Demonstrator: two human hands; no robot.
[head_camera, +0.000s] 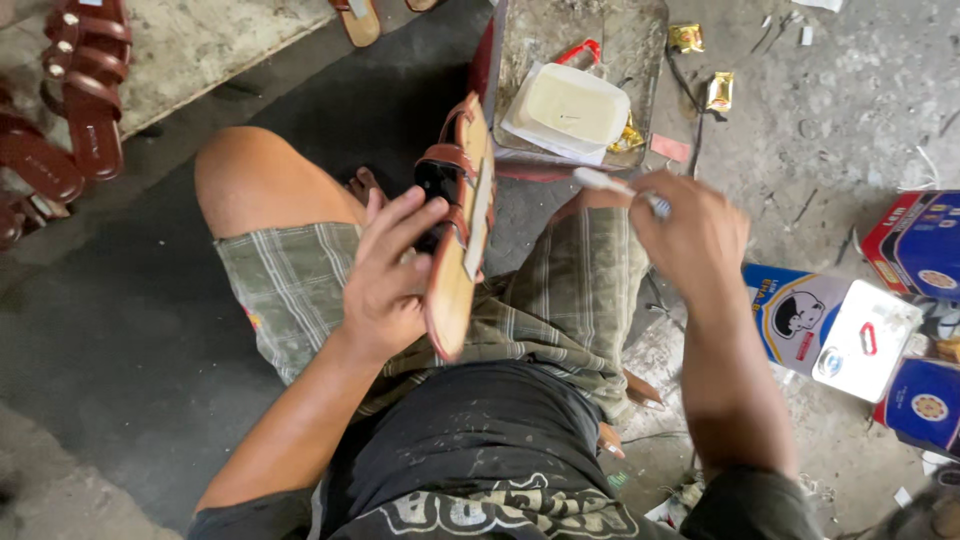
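- While the person sits on the floor with knees apart, the left hand (385, 285) grips a tan sandal (458, 240) from its strap side, fingers curled around the brown straps (450, 160) and the sole edge, so the sandal stands on edge above the lap.
- Taking that sandal as the landmark: its long axis runs from the lap up and away toward the tray, toe end farthest from the body, sole face turned to the person's right.
- To the right of the sandal, near its upper half, the right hand (690, 235) is closed around a white-handled brush (615, 185); the handle points back toward the sandal, but the tip is not touching the sole.
- Just beyond the sandal's far end sits a worn metal tray (640, 30) holding a white tub of pale yellowish paste (570, 105).
- Of the two hands, the left is on the sandal; the right is the free one, a short way off its sole face.
- Far to the sandal's left, finished dark red sandals (75, 90) lie in a row; to its right, past the brush hand, blue and white boxes (830, 325) lie on the concrete.
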